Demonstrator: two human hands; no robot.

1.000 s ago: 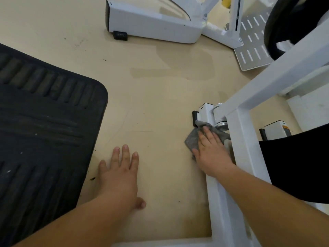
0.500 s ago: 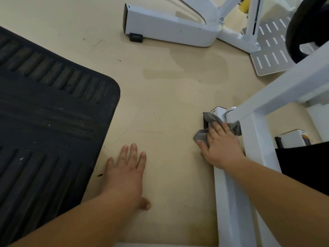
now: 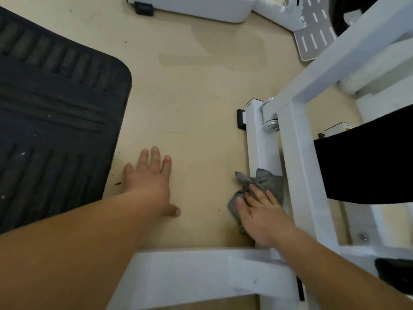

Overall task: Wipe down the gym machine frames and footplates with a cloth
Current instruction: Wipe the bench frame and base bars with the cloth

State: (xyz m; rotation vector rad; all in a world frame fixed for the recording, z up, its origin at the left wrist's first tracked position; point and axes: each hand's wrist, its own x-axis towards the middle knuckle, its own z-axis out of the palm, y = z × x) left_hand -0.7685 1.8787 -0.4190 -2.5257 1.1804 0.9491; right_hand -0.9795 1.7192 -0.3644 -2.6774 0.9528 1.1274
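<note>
Frame rail (image 3: 261, 139), under wiping.
Grey cloth (image 3: 266, 184) is pressed onto the rail by the flat right hand (image 3: 263, 215); the empty left hand (image 3: 148, 182) is spread on the floor (image 3: 201, 97), likely for bracing.

Glossy white frame (image 3: 263, 144), ribbed mat (image 3: 55, 113)

Floor (image 3: 196, 113): smooth, pale tan, matte, with scattered small dark specks. Faint thin scratch line (image 3: 172, 132) near the middle. Farther off, a slightly darker patch (image 3: 212, 59) with straight edges, like a damp or worn mark.

Left side: black rubber mat (image 3: 55, 113) lying flat on the floor, rounded corner, ribbed in blocks of raised bars, dotted with white flecks. Just beside its near edge, a small brown crumb (image 3: 117, 183) on the tan.

Light: soft, even, only weak diffuse shadows.
</note>
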